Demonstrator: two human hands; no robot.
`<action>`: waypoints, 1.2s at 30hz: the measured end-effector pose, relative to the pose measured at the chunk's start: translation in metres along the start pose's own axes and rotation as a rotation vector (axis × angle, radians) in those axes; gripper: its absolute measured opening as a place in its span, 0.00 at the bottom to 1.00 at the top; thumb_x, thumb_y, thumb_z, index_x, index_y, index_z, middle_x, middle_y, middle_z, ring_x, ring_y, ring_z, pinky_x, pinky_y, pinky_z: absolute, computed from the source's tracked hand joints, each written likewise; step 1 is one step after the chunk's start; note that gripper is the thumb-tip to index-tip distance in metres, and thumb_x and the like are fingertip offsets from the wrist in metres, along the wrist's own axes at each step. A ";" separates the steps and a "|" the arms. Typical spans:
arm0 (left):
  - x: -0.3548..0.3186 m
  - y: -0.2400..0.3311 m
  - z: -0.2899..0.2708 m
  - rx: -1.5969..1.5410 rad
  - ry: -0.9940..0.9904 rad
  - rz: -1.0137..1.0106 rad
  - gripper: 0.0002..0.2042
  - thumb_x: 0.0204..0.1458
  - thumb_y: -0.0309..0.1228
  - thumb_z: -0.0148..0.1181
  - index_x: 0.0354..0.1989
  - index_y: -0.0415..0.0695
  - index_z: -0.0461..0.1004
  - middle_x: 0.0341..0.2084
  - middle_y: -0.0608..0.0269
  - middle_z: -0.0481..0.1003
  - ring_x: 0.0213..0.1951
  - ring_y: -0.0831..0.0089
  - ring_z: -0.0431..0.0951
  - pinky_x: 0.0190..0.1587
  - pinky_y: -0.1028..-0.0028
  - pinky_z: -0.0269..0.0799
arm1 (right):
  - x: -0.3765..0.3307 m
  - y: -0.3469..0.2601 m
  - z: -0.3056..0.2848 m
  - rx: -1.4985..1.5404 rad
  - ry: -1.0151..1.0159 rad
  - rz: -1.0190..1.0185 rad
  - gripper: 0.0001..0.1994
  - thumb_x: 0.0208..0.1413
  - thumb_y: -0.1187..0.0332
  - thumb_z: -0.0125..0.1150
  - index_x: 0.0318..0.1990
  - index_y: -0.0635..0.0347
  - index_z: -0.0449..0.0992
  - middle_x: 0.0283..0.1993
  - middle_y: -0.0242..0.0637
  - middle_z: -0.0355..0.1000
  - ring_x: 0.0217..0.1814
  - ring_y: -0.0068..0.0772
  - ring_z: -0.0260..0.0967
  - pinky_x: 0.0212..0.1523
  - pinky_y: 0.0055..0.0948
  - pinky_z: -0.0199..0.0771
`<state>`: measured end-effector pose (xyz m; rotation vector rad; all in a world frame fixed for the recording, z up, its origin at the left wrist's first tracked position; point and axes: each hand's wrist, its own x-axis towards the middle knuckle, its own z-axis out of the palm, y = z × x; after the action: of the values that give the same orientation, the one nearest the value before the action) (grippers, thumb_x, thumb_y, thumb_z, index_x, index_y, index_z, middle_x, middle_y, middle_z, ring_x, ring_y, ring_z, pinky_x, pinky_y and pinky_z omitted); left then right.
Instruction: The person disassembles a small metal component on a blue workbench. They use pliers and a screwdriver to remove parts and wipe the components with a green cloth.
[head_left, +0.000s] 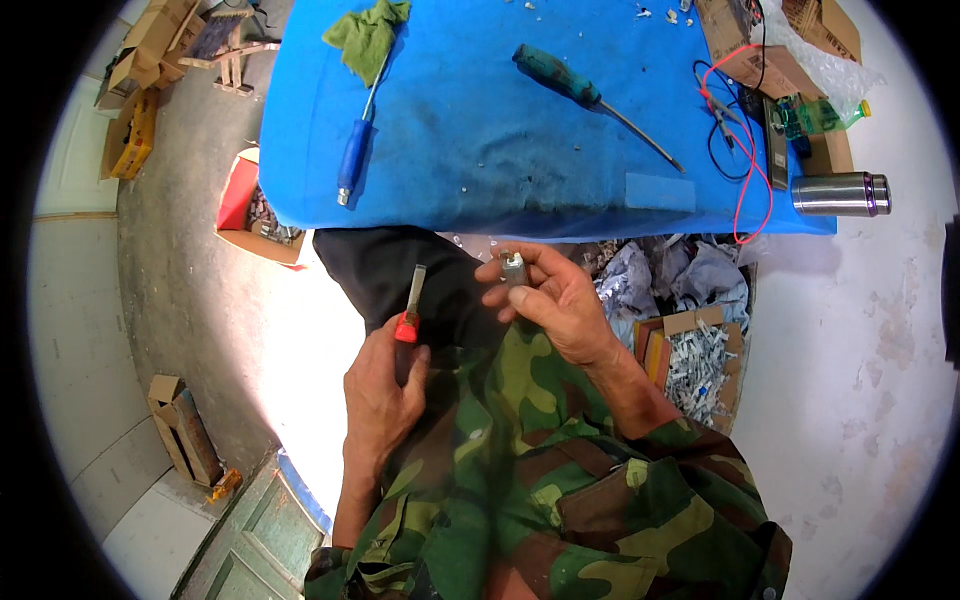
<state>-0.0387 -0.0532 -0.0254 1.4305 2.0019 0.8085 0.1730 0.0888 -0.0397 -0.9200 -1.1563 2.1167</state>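
Note:
My left hand [378, 392] is wrapped round the handle of a flat-bladed tool [407, 327]. It has a red collar, a dark grip and a narrow metal blade pointing up, away from me. I cannot tell whether it is a utility knife or a chisel. Between the thumb and fingers of my right hand [568, 308] is a small grey metal block [514, 270] with a whitish and brassy top end. The blade and the block are apart, both above my lap. Parts of the tool's grip and the block's lower end are hidden by my fingers.
On the blue-covered table [440, 190] lie a green-handled screwdriver [560, 75], a blue-handled tool [354, 165], a green cloth [368, 40], red and black test leads [735, 120] and a steel flask [842, 194]. Boxes of scrap [700, 365] stand below right; another box [262, 220] stands left.

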 end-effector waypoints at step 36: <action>-0.044 -0.107 0.029 -0.870 0.307 -0.637 0.17 0.63 0.42 0.60 0.43 0.37 0.79 0.30 0.61 0.80 0.33 0.73 0.79 0.39 0.70 0.74 | 0.038 0.003 0.074 -0.329 -0.002 0.020 0.17 0.64 0.73 0.61 0.59 0.63 0.73 0.45 0.36 0.75 0.40 0.25 0.75 0.39 0.23 0.77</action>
<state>-0.0722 -0.1179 -0.1198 0.1732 1.7598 1.3867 0.0918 0.0786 -0.0245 -1.0760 -1.5320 1.9761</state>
